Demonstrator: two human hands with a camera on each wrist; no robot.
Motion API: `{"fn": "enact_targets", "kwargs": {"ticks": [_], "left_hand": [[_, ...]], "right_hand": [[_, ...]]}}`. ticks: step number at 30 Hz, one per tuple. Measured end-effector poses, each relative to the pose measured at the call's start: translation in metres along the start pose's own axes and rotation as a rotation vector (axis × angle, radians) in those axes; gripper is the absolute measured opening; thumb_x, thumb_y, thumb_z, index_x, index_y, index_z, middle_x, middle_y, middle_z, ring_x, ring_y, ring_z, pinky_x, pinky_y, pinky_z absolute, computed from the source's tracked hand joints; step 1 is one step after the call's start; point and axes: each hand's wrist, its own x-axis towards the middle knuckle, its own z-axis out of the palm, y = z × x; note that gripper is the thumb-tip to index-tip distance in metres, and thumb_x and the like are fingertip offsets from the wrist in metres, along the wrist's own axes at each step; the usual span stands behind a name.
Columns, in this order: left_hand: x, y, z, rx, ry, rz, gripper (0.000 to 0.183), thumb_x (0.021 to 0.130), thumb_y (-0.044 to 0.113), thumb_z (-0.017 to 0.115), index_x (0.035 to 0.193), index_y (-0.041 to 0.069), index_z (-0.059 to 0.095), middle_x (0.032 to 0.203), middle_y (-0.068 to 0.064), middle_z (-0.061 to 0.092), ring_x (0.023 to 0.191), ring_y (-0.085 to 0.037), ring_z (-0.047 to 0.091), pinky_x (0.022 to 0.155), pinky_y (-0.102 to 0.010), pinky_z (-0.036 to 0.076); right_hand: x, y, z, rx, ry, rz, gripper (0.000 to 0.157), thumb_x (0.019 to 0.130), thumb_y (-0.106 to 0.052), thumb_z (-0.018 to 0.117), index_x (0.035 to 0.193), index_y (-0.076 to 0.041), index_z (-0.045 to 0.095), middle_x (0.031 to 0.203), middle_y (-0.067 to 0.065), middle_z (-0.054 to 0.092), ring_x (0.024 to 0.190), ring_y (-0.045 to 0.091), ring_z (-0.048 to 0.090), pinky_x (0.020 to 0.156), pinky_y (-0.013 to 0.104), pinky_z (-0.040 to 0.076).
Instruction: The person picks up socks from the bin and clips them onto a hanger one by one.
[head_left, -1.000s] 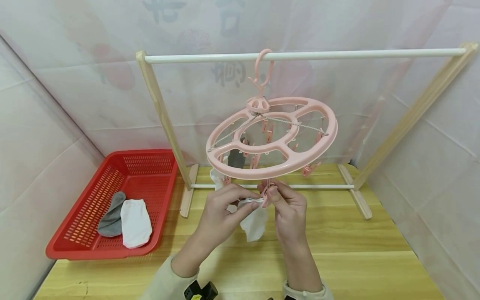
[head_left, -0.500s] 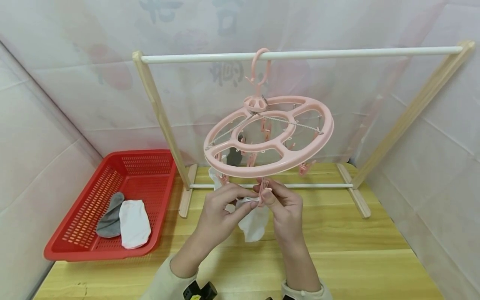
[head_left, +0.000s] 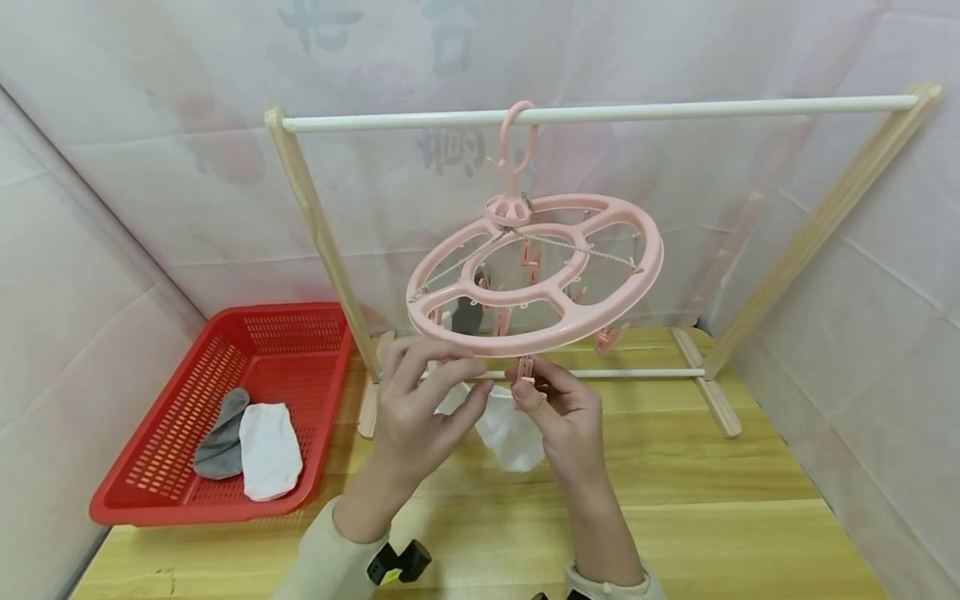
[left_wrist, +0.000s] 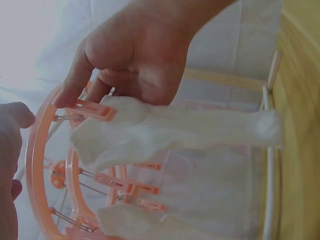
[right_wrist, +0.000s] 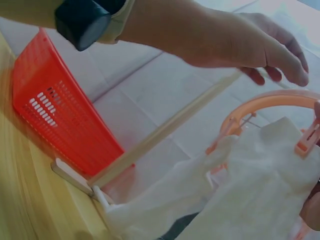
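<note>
A white sock hangs by one corner from a pink clothespin under the front rim of the round pink drying hanger. My right hand pinches that clothespin between thumb and fingers. To its left, my left hand is held up in front of the rim, thumb and fingers spread, with nothing between them. Part of a second white sock shows hanging farther left, mostly hidden by the left hand in the head view. Through the hanger a grey sock is seen on the back left side.
The hanger's hook sits over the white rail of a wooden-legged stand. Several unused clothespins dangle, one at the right. On the table's left, a red basket holds a grey sock and a white sock.
My left hand has let go of the white sock and moved up and left, fingers spreading. The sock now hangs from the clothespin; my right hand stays on the clothespin.
</note>
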Motion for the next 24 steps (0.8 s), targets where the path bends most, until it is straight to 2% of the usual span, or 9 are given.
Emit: {"fn": "enact_targets", "kwargs": {"ticks": [3, 6, 8, 12, 16, 18, 20, 22, 24], "left_hand": [[0.007, -0.003, 0.001, 0.089, -0.061, 0.027, 0.026, 0.084, 0.018, 0.081, 0.109, 0.012, 0.073, 0.115, -0.01, 0.066, 0.113, -0.035, 0.055, 0.097, -0.043, 0.044], [0.012, -0.008, 0.003, 0.113, -0.158, 0.03, 0.047, 0.08, 0.02, 0.085, 0.124, 0.013, 0.069, 0.129, -0.012, 0.062, 0.127, -0.037, 0.05, 0.108, -0.046, 0.042], [0.016, -0.012, 0.004, 0.119, -0.211, 0.044, 0.055, 0.08, 0.02, 0.085, 0.131, 0.013, 0.065, 0.136, -0.012, 0.06, 0.132, -0.036, 0.049, 0.111, -0.047, 0.041], [0.02, -0.018, 0.005, 0.144, -0.297, 0.082, 0.05, 0.088, 0.012, 0.076, 0.135, 0.012, 0.062, 0.141, -0.009, 0.06, 0.135, -0.033, 0.049, 0.112, -0.045, 0.04], [0.02, -0.021, 0.002, 0.191, -0.362, 0.102, 0.047, 0.093, -0.002, 0.065, 0.137, 0.014, 0.062, 0.138, -0.003, 0.062, 0.134, -0.027, 0.053, 0.113, -0.044, 0.04], [0.02, -0.022, 0.0, 0.194, -0.392, 0.09, 0.049, 0.093, -0.006, 0.061, 0.136, 0.016, 0.063, 0.137, -0.001, 0.063, 0.134, -0.026, 0.053, 0.114, -0.045, 0.038], [0.019, -0.022, -0.002, 0.179, -0.414, 0.075, 0.049, 0.093, -0.007, 0.059, 0.135, 0.018, 0.064, 0.137, 0.001, 0.063, 0.134, -0.024, 0.053, 0.116, -0.046, 0.036], [0.019, -0.023, -0.004, 0.148, -0.429, 0.064, 0.048, 0.094, -0.007, 0.057, 0.133, 0.019, 0.065, 0.135, 0.001, 0.064, 0.135, -0.025, 0.052, 0.117, -0.048, 0.033], [0.018, -0.025, -0.006, 0.114, -0.435, 0.063, 0.045, 0.095, -0.007, 0.056, 0.13, 0.018, 0.066, 0.133, 0.001, 0.065, 0.135, -0.027, 0.052, 0.117, -0.051, 0.031]], "right_hand": [[0.0, -0.001, -0.004, -0.116, -0.031, -0.022, 0.023, 0.092, 0.0, 0.068, 0.115, -0.002, 0.072, 0.098, -0.002, 0.073, 0.088, 0.012, 0.064, 0.073, 0.021, 0.053], [0.0, -0.001, -0.008, -0.231, -0.063, -0.065, 0.029, 0.091, -0.001, 0.069, 0.12, 0.005, 0.068, 0.101, 0.001, 0.074, 0.091, 0.013, 0.066, 0.077, 0.023, 0.054], [0.001, -0.002, -0.009, -0.279, -0.082, -0.094, 0.032, 0.091, -0.001, 0.069, 0.122, 0.006, 0.066, 0.103, 0.007, 0.074, 0.093, 0.014, 0.066, 0.08, 0.024, 0.054], [0.003, -0.004, -0.008, -0.332, -0.102, -0.145, 0.034, 0.089, 0.004, 0.069, 0.123, 0.003, 0.067, 0.103, 0.018, 0.072, 0.095, 0.015, 0.068, 0.082, 0.026, 0.055], [0.003, -0.005, -0.008, -0.367, -0.094, -0.19, 0.034, 0.089, 0.006, 0.067, 0.123, -0.001, 0.069, 0.103, 0.016, 0.072, 0.095, 0.016, 0.068, 0.08, 0.027, 0.056], [0.004, -0.005, -0.009, -0.372, -0.049, -0.215, 0.033, 0.089, 0.006, 0.067, 0.122, -0.001, 0.069, 0.105, 0.014, 0.072, 0.097, 0.016, 0.068, 0.082, 0.026, 0.056], [0.005, -0.006, -0.01, -0.363, 0.044, -0.26, 0.031, 0.087, 0.009, 0.066, 0.117, 0.003, 0.069, 0.104, 0.012, 0.072, 0.095, 0.017, 0.068, 0.082, 0.025, 0.056], [0.006, -0.007, -0.011, -0.336, 0.179, -0.333, 0.025, 0.084, 0.012, 0.066, 0.109, 0.009, 0.069, 0.101, 0.013, 0.073, 0.093, 0.017, 0.068, 0.082, 0.024, 0.056], [0.009, -0.009, -0.012, -0.329, 0.331, -0.451, 0.018, 0.079, 0.014, 0.067, 0.097, 0.015, 0.068, 0.094, 0.016, 0.071, 0.087, 0.018, 0.066, 0.08, 0.024, 0.055]]}}
